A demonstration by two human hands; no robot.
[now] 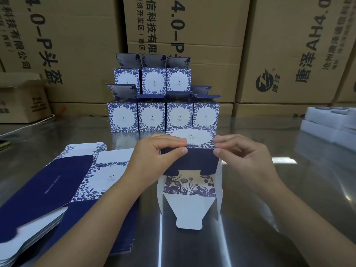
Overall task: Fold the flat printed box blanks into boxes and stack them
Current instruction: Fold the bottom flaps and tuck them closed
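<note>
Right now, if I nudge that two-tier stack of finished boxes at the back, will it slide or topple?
The stack of boxes would probably slide easily: they look like empty thin card on a shiny metal table. The top row sits loose on open flaps, so it seems apt to tip first.

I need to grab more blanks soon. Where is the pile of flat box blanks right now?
In the head view, the pile of flat box blanks lies on the steel table at lower left, beside the left hand and forearm.
</note>
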